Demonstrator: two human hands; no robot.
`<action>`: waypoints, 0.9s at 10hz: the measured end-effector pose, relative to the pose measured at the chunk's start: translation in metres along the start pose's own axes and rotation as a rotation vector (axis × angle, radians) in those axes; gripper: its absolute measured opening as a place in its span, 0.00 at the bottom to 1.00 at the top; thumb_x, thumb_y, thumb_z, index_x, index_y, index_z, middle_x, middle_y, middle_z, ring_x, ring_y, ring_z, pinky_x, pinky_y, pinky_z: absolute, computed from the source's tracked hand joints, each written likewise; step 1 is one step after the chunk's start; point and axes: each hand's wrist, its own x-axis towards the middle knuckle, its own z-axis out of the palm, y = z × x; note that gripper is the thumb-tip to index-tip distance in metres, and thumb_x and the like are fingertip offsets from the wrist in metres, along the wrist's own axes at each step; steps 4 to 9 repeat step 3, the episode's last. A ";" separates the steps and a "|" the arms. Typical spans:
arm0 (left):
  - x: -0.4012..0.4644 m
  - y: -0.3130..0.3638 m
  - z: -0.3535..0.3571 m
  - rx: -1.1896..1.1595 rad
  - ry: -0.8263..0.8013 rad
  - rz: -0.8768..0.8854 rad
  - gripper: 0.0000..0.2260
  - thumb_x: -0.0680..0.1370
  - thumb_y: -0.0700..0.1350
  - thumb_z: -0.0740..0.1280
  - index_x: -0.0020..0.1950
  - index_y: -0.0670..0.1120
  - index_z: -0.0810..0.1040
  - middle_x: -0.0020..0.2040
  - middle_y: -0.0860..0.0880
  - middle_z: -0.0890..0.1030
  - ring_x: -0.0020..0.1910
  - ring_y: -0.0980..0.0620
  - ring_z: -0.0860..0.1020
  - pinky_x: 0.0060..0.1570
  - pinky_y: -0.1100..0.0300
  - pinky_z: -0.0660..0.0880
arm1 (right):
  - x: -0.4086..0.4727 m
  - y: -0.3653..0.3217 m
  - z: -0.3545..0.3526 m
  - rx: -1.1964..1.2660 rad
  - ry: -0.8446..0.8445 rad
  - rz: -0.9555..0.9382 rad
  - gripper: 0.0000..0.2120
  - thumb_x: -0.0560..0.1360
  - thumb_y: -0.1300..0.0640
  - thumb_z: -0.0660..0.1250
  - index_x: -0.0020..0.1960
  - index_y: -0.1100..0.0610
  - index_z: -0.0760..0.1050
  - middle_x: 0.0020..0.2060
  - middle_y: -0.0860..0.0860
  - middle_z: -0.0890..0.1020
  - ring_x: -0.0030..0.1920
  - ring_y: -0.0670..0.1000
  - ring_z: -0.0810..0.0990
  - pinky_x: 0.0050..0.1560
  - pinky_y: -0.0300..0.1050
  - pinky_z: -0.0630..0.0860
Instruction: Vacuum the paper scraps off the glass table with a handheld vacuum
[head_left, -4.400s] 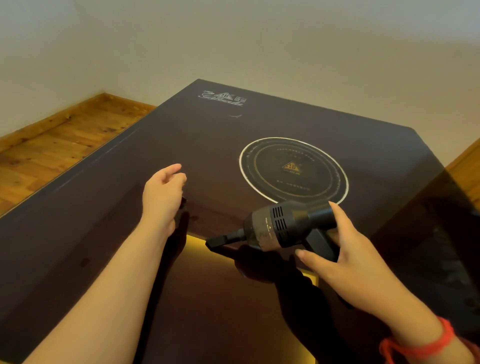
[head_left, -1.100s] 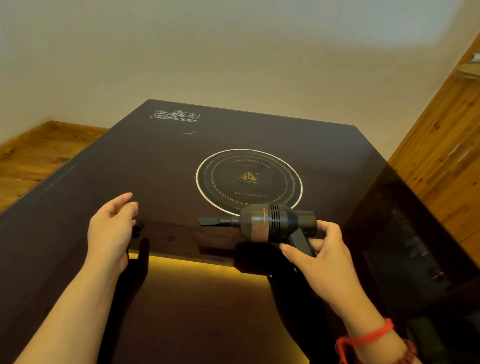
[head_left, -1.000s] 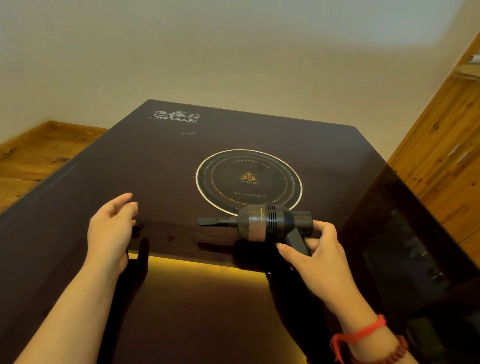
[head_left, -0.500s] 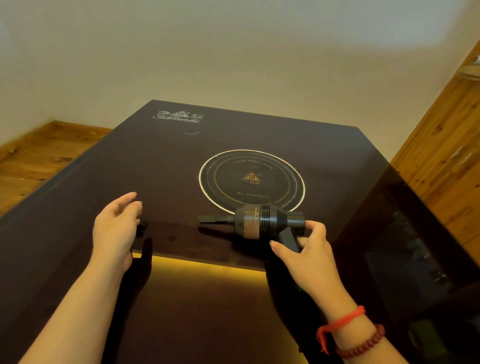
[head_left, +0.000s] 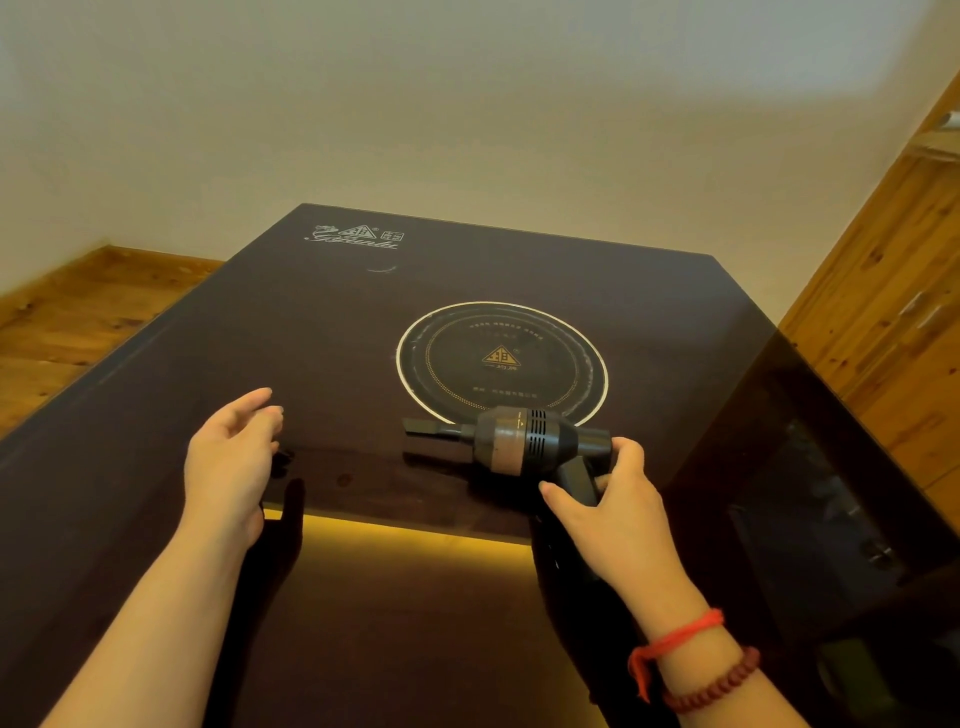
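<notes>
While right hand (head_left: 613, 499) holds vacuum (head_left: 519, 441) | dark glass table (head_left: 311, 332) | wood floor (head_left: 78, 312)

Glass table (head_left: 322, 332): printed ring (head_left: 502, 364) right of centre; logo (head_left: 355, 238) at far left corner. Handheld vacuum (head_left: 524, 441) at the ring's near edge, nozzle pointing left, low over the glass; contact unclear. Right hand (head_left: 613, 499) behind and below it, on the handle. Left hand (head_left: 231, 457) left of the nozzle, apart. Wall (head_left: 467, 104) behind; wooden floor (head_left: 78, 312) left; wooden cabinet (head_left: 893, 291) right.

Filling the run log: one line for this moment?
right hand: grips vacuum | nozzle: on table | left hand: open | scraps: none seen
</notes>
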 end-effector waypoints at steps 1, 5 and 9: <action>0.001 -0.001 0.000 0.004 0.007 0.004 0.14 0.78 0.41 0.64 0.63 0.51 0.76 0.57 0.49 0.78 0.53 0.52 0.76 0.53 0.58 0.70 | 0.000 0.001 -0.001 -0.031 0.018 0.006 0.30 0.68 0.50 0.73 0.63 0.56 0.61 0.50 0.53 0.74 0.48 0.52 0.74 0.38 0.40 0.69; 0.000 0.001 0.001 0.006 0.029 0.004 0.15 0.78 0.41 0.64 0.63 0.50 0.76 0.58 0.49 0.78 0.54 0.53 0.76 0.53 0.59 0.70 | -0.005 -0.011 -0.019 -0.061 0.039 0.012 0.44 0.66 0.42 0.72 0.73 0.57 0.55 0.62 0.57 0.68 0.59 0.56 0.72 0.57 0.49 0.72; 0.000 0.001 0.001 0.006 0.029 0.004 0.15 0.78 0.41 0.64 0.63 0.50 0.76 0.58 0.49 0.78 0.54 0.53 0.76 0.53 0.59 0.70 | -0.005 -0.011 -0.019 -0.061 0.039 0.012 0.44 0.66 0.42 0.72 0.73 0.57 0.55 0.62 0.57 0.68 0.59 0.56 0.72 0.57 0.49 0.72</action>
